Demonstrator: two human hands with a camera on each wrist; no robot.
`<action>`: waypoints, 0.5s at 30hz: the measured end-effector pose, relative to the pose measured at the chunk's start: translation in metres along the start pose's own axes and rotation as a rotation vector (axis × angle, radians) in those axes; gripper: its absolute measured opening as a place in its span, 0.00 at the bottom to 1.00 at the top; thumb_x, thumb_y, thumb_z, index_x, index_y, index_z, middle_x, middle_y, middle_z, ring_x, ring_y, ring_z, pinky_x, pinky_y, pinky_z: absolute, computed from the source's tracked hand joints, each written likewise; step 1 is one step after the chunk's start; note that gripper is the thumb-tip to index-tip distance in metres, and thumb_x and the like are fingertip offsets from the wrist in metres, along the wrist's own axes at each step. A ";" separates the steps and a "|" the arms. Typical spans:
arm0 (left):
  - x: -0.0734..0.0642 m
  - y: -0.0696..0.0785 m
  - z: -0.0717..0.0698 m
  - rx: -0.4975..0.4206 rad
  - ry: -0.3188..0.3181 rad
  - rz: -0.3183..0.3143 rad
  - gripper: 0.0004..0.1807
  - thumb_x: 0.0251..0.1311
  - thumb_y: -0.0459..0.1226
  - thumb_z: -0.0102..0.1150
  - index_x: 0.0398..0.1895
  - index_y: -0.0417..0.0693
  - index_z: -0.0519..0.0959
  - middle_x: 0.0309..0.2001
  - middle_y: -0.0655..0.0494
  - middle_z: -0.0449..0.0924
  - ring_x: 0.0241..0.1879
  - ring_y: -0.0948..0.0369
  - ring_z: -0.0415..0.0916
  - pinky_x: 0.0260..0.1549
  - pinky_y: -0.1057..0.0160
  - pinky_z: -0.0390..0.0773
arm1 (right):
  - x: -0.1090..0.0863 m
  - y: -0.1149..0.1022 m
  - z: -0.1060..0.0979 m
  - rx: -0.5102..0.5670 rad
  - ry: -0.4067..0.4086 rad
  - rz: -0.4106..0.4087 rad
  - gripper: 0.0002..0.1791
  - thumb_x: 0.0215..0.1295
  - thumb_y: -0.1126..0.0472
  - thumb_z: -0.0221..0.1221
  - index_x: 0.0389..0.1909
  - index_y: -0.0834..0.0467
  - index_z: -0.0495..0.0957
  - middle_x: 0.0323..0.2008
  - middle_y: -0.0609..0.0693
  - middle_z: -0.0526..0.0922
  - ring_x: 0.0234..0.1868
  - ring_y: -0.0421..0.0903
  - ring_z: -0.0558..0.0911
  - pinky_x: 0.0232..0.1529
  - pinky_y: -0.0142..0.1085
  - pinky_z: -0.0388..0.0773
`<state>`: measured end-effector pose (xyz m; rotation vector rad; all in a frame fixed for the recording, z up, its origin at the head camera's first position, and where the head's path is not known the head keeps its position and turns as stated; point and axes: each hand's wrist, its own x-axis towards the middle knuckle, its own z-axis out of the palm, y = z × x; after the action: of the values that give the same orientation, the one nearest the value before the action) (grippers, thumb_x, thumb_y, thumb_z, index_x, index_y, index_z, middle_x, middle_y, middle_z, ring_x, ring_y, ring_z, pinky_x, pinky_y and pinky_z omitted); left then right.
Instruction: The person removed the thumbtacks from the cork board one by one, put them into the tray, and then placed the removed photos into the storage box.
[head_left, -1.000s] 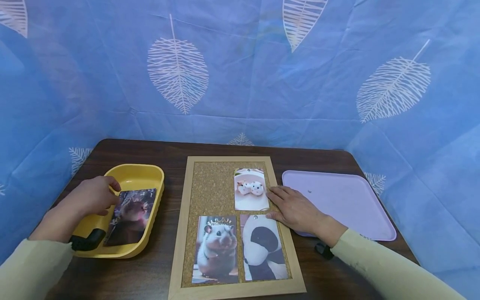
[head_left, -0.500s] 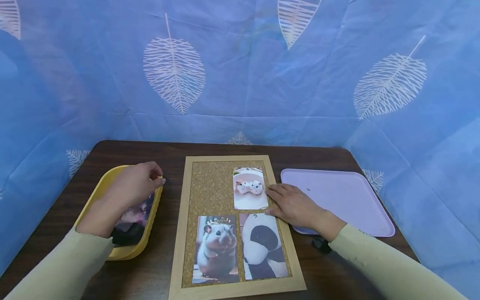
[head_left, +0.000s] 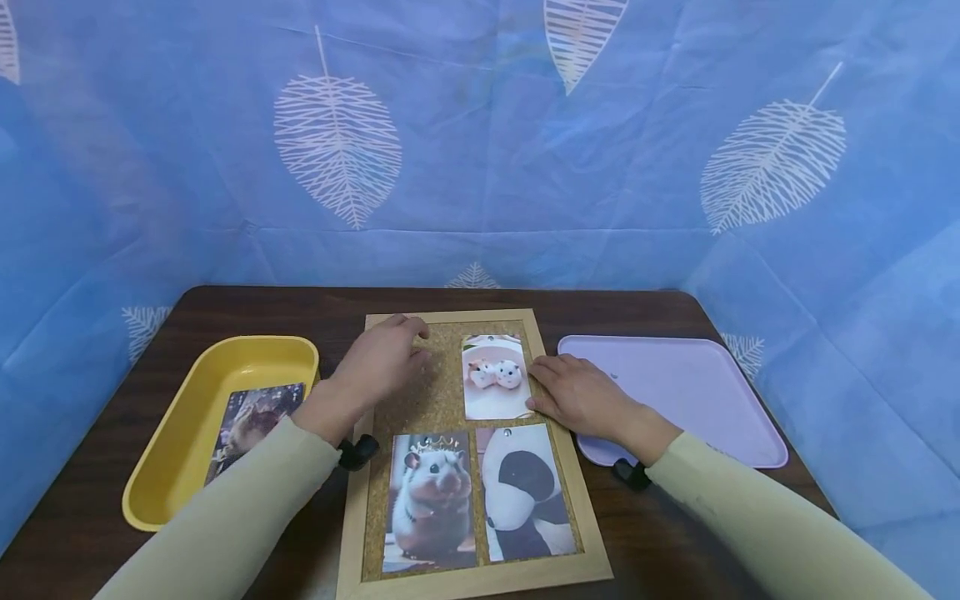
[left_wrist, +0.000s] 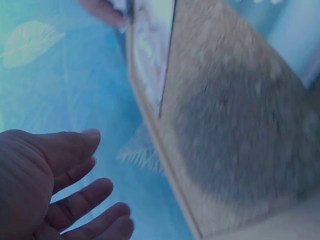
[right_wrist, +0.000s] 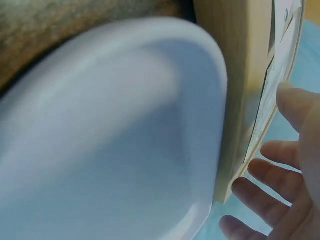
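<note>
A wood-framed corkboard [head_left: 431, 412] lies on the table and bears three photos: two small hamsters [head_left: 495, 392], a crowned hamster [head_left: 431, 512] and a black-and-white toy-like figure [head_left: 525, 500]. My left hand [head_left: 382, 354] hovers over the board's bare upper left, fingers loosely bent. The left wrist view shows that hand [left_wrist: 55, 175] with nothing visible between thumb and fingers. On the board's right frame edge rests my right hand [head_left: 585, 396], beside the two-hamster photo. Its fingers [right_wrist: 265, 200] look spread and relaxed in the right wrist view.
Left of the board stands a yellow tray [head_left: 168, 417] holding another photo [head_left: 247, 421], partly covered by the left sleeve. A lilac tray [head_left: 675, 400] with a small grey speck lies to the right. Blue leaf-patterned cloth [head_left: 480, 167] hangs behind the dark table [head_left: 345, 300].
My left hand has moved right, from over the yellow tray to over the corkboard's upper left. The photo in the tray stayed behind. My right hand keeps its place on the frame.
</note>
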<state>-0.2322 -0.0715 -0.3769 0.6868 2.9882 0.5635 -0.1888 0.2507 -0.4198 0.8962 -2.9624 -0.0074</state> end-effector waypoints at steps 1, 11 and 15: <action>0.004 0.003 0.005 0.016 0.001 0.031 0.20 0.75 0.42 0.63 0.65 0.45 0.80 0.61 0.45 0.82 0.53 0.50 0.84 0.52 0.49 0.84 | 0.001 0.000 0.000 0.002 0.005 0.007 0.32 0.78 0.46 0.60 0.69 0.66 0.76 0.66 0.64 0.79 0.67 0.64 0.78 0.68 0.59 0.75; 0.031 0.013 0.039 0.223 -0.058 0.234 0.34 0.72 0.54 0.65 0.73 0.45 0.75 0.71 0.46 0.76 0.76 0.47 0.67 0.77 0.48 0.64 | 0.010 0.001 0.003 0.017 -0.009 0.053 0.34 0.78 0.45 0.60 0.71 0.66 0.74 0.69 0.65 0.77 0.71 0.64 0.76 0.71 0.59 0.73; 0.037 0.013 0.045 0.256 -0.160 0.225 0.45 0.70 0.63 0.60 0.81 0.47 0.65 0.81 0.46 0.63 0.83 0.46 0.53 0.81 0.45 0.54 | 0.012 0.002 0.004 0.023 -0.021 0.053 0.33 0.78 0.45 0.59 0.72 0.65 0.73 0.69 0.65 0.77 0.71 0.64 0.75 0.72 0.59 0.72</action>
<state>-0.2553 -0.0294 -0.4120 1.0407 2.8772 0.1213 -0.1998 0.2455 -0.4228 0.8253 -3.0100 0.0193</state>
